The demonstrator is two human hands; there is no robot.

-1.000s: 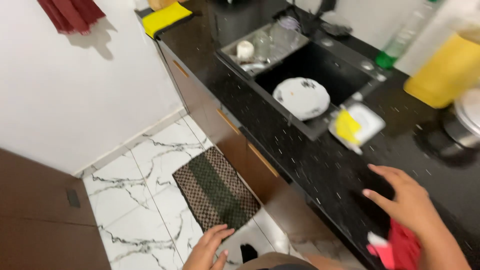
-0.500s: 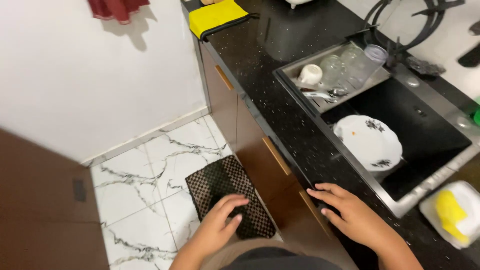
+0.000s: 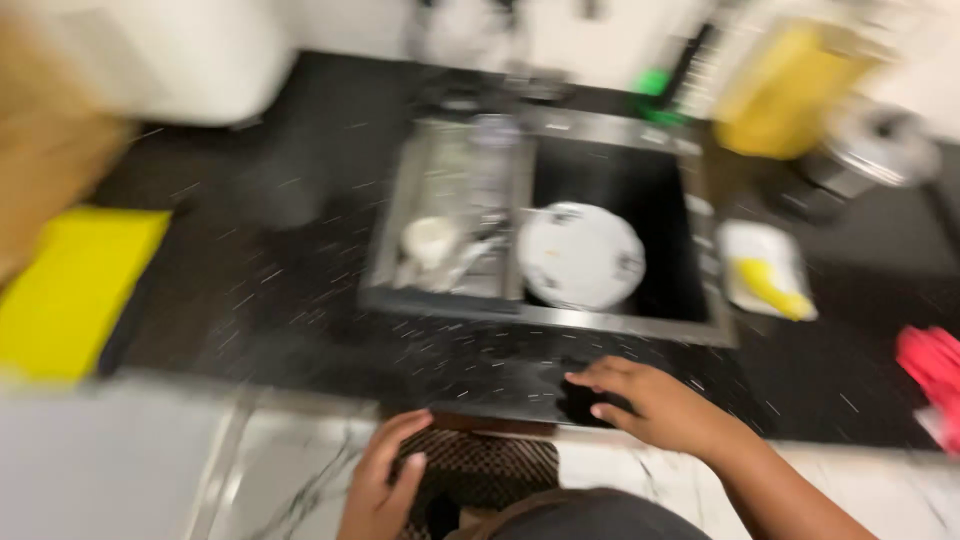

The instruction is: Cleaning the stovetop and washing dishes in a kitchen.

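The view is motion-blurred. My right hand [image 3: 650, 402] rests flat on the front edge of the black speckled countertop [image 3: 300, 300], fingers spread, holding nothing. My left hand [image 3: 385, 480] hangs below the counter edge, fingers loosely apart and empty, over the dark checked floor mat [image 3: 490, 470]. Straight ahead is the steel sink [image 3: 545, 318] with a white plate [image 3: 580, 255] lying in its dark basin and a small white cup [image 3: 430, 240] on the drain tray to the left.
A yellow cloth [image 3: 70, 290] lies at the counter's left. A white dish with a yellow sponge [image 3: 765, 270] sits right of the sink, a red cloth [image 3: 935, 365] at the far right. A yellow container [image 3: 785, 85] and metal pot [image 3: 875, 150] stand behind. Marble floor tiles [image 3: 290, 470] below.
The camera has swung from the side to face the sink squarely. My right hand stays on the counter edge; my left hand remains low near the floor mat.
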